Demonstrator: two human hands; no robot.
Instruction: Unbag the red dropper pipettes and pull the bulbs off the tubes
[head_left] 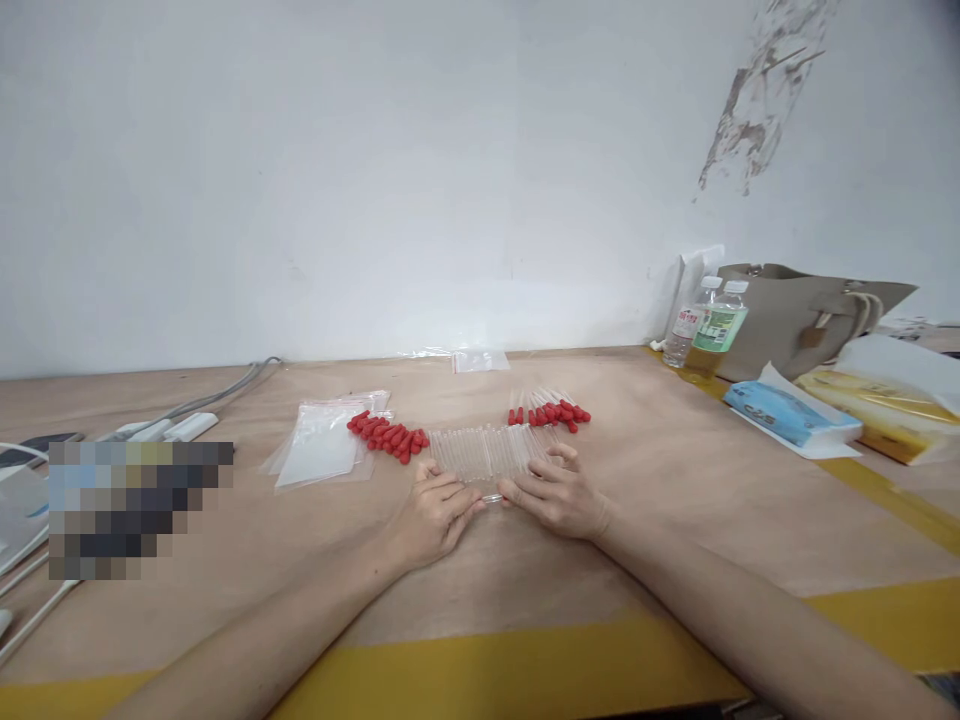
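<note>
My left hand [441, 510] and my right hand [556, 492] meet low in front of a row of clear glass tubes [484, 450] lying side by side on the table. Between my fingertips is a short stretch of a clear tube [492, 498], pinched from both sides, its ends hidden by my fingers. Fingers of my right hand also reach over the right end of the row. Left of the tubes lies a cluster of red rubber bulbs [390, 437]. Behind my right hand are more red rubber bulbs [564, 412] with thin clear tubes extending back from them.
Clear plastic bags [322, 440] are stacked at the left, and another bag [481, 361] lies by the wall. Cables [217, 392] and a blurred-out patch fill the far left. Two bottles [716, 325], a grey handbag [795, 320] and tissue packs [793, 415] stand at right.
</note>
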